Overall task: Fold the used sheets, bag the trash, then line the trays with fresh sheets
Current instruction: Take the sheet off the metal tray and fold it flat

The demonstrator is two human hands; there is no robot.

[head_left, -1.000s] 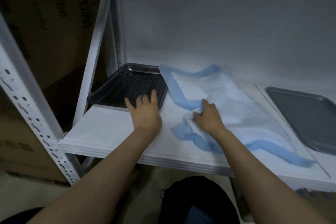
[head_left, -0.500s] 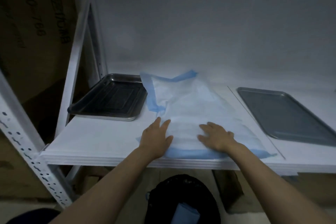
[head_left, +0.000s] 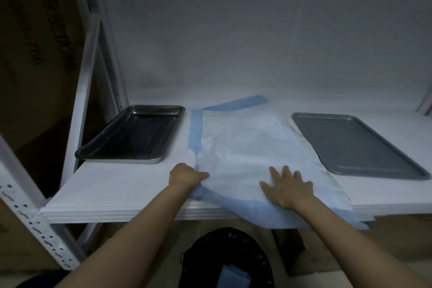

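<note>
A white sheet with blue borders point(head_left: 243, 147) lies spread on the white shelf point(head_left: 121, 189) between two trays, its near edge hanging over the shelf front. My left hand point(head_left: 185, 176) grips the sheet's left near edge, fingers curled round the fabric. My right hand point(head_left: 286, 187) lies flat on the sheet near the front, fingers spread. A dark steel tray point(head_left: 133, 134) sits on the left, bare inside. A flat grey tray point(head_left: 355, 145) sits on the right, also bare.
Below the shelf front stands a bin with a black bag point(head_left: 226, 259) holding a blue folded sheet point(head_left: 235, 277). A white perforated rack upright point(head_left: 30, 215) runs at the left. Cardboard boxes point(head_left: 35, 49) stand behind it. The white back wall closes the shelf.
The sheet went from bunched to spread flat. My left hand moved from the dark tray to the sheet and now grips its left near edge. My right hand stays pressed flat.
</note>
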